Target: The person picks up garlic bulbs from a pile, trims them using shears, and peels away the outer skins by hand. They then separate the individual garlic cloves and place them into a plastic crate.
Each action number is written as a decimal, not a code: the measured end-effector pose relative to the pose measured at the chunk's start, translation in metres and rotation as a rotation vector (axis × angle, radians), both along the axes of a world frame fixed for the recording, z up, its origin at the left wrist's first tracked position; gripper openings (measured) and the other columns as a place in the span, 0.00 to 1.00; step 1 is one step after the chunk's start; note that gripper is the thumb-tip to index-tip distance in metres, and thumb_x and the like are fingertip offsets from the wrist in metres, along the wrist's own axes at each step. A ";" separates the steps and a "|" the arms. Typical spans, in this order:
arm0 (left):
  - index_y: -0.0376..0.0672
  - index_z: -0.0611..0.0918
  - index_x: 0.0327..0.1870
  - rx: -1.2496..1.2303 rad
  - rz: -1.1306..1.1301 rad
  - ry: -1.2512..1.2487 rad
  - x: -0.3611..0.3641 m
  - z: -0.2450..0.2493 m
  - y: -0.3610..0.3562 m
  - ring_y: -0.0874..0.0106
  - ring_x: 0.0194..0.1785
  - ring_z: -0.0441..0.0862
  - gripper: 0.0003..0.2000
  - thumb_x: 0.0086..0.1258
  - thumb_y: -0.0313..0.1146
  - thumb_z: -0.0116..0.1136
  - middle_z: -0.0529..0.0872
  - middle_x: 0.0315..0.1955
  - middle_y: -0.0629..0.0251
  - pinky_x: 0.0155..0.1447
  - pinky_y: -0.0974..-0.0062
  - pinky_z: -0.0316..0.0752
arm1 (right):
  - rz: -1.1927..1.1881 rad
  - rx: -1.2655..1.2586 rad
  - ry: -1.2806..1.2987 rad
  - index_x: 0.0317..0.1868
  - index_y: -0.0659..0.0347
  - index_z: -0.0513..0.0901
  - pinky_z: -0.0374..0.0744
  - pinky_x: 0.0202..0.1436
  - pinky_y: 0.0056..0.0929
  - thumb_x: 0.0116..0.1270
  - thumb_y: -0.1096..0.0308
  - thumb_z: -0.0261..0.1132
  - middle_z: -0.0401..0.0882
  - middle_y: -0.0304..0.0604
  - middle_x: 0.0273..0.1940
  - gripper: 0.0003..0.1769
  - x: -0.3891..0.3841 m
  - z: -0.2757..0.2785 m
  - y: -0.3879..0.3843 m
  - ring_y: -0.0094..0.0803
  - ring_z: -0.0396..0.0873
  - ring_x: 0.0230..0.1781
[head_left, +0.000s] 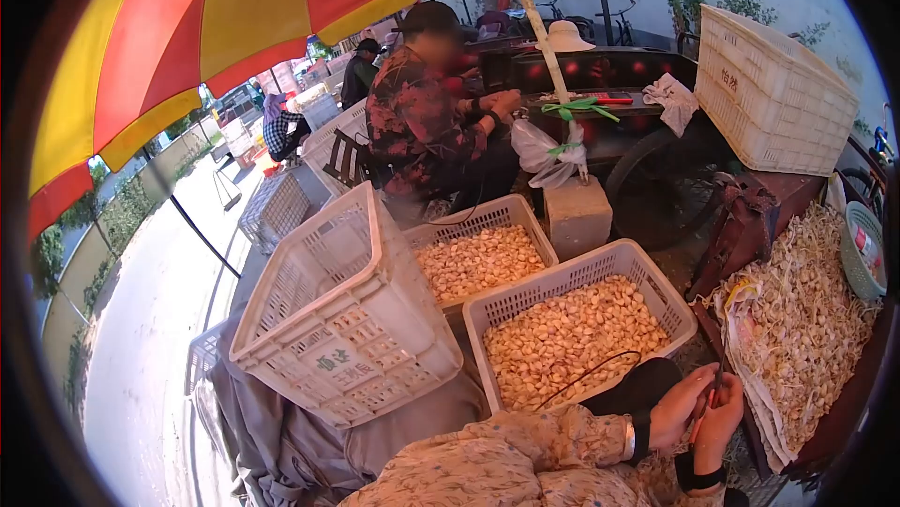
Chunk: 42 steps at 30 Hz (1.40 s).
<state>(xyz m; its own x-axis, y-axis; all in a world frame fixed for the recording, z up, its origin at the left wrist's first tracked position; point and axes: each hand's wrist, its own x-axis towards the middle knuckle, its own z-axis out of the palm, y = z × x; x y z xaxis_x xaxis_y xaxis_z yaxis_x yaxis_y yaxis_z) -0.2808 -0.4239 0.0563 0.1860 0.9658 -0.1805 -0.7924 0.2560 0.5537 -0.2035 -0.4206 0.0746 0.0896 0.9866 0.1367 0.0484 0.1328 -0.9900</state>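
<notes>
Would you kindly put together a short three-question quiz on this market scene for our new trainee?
1. What fills the nearer basket and the farther basket?
A) peeled garlic cloves
B) oranges
C) bottles
2. True or false: the left hand and the right hand are held close together, outside both baskets.
3. Fill in: the umbrella overhead is red and ____.

Key: 1 A; 2 true; 3 yellow.
</notes>
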 end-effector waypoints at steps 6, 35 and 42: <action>0.42 0.69 0.46 -0.250 -0.052 -0.135 -0.010 -0.012 -0.010 0.78 0.33 0.74 0.09 0.73 0.35 0.38 0.75 0.32 0.67 0.35 0.80 0.73 | 0.110 -0.044 -0.152 0.41 0.65 0.69 0.64 0.26 0.14 0.51 0.88 0.55 0.71 0.35 0.27 0.17 0.005 -0.007 -0.024 0.16 0.69 0.26; 0.41 0.74 0.36 -0.211 -0.633 -0.003 -0.014 -0.032 -0.053 0.79 0.30 0.77 0.06 0.63 0.30 0.58 0.79 0.29 0.67 0.32 0.85 0.73 | 0.106 -0.092 0.066 0.43 0.65 0.71 0.70 0.28 0.12 0.50 0.85 0.64 0.79 0.40 0.31 0.19 0.073 -0.001 -0.096 0.15 0.74 0.28; 0.41 0.76 0.32 -0.078 -0.281 -0.153 -0.029 0.009 -0.034 0.79 0.34 0.74 0.03 0.62 0.22 0.55 0.75 0.38 0.62 0.31 0.91 0.70 | -0.102 0.223 -0.550 0.45 0.59 0.76 0.71 0.31 0.23 0.46 0.75 0.70 0.72 0.37 0.23 0.22 0.090 0.009 -0.093 0.23 0.70 0.21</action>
<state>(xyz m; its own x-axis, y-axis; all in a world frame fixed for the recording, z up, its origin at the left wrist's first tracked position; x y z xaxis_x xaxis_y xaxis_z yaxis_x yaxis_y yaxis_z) -0.3094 -0.4574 0.0651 0.4743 0.8569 -0.2016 -0.7570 0.5140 0.4035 -0.1136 -0.5134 0.0833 0.0399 0.9189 0.3924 0.5687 0.3020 -0.7651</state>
